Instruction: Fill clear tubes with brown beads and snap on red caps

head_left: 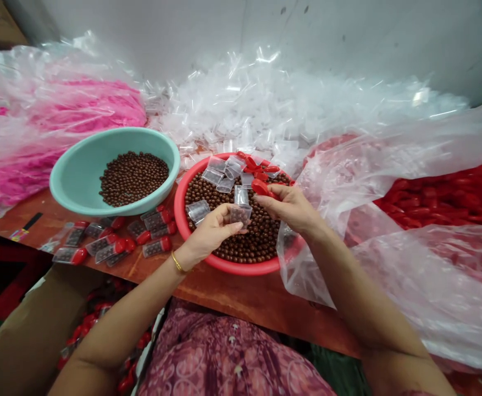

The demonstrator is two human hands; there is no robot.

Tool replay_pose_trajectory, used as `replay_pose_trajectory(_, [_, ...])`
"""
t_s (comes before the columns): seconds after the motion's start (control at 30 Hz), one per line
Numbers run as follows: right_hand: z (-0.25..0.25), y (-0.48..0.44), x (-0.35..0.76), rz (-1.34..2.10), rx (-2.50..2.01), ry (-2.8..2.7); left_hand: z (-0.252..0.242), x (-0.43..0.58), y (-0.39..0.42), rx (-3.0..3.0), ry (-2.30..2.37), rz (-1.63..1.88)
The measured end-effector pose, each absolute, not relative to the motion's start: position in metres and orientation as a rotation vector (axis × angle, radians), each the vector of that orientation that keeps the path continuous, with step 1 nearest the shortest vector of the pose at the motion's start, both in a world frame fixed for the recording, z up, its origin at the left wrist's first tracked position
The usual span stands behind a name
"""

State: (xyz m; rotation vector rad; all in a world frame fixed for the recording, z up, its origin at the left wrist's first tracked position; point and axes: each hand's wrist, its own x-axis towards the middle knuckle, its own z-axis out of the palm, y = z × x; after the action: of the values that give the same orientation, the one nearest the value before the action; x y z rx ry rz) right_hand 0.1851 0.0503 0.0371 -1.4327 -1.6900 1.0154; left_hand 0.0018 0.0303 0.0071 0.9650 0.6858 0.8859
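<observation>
Over the red basin (178, 212) of brown balls (261, 242), my left hand (211, 234) pinches a small clear container (241, 215) with dark balls showing inside. Just right of it, my right hand (288, 206) holds a red cap (259, 187) between thumb and fingers. The cap and the container are apart. Clear empty containers (214, 170) and several red caps (257, 168) lie on the balls at the basin's far side. Another clear container (198, 211) rests at the basin's left.
A teal basin (73, 165) with brown balls stands left. Filled red-capped containers (109, 247) lie before it. Clear containers (244, 99) are heaped behind. Bags hold pink pieces (92, 104) at left and red pieces (450, 192) at right. Below the table edge is an open box (38, 324).
</observation>
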Motion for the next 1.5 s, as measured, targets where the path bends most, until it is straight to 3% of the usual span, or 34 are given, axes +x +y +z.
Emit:
replay_pose_trajectory(0.07, [0.044,0.048,0.178,1.202,-1.306,-1.627,0.007,0.002,0.030,0.979,0.693,0.890])
replay_pose_trajectory(0.27, [0.054,0.046,0.174,1.306,-1.157,-1.708,0.009,0.003,0.029,1.036,0.705,0.903])
replay_pose_trajectory(0.57, [0.049,0.034,0.182,1.336,-1.338,-1.627,0.006,0.002,0.028,1.173,0.764,0.947])
replay_pose_trajectory(0.83, [0.025,0.028,0.169,0.745,-1.179,-1.971,0.008,0.000,0.023,1.198,0.832,0.888])
replay_pose_trajectory(1.3, [0.029,0.015,0.176,-0.293,-1.001,-2.568,0.003,0.001,0.020,1.720,1.095,0.899])
replay_pose_trajectory(1.5, [0.037,0.014,0.186,-0.449,-0.860,-2.583,0.009,0.004,0.020,1.731,1.026,0.857])
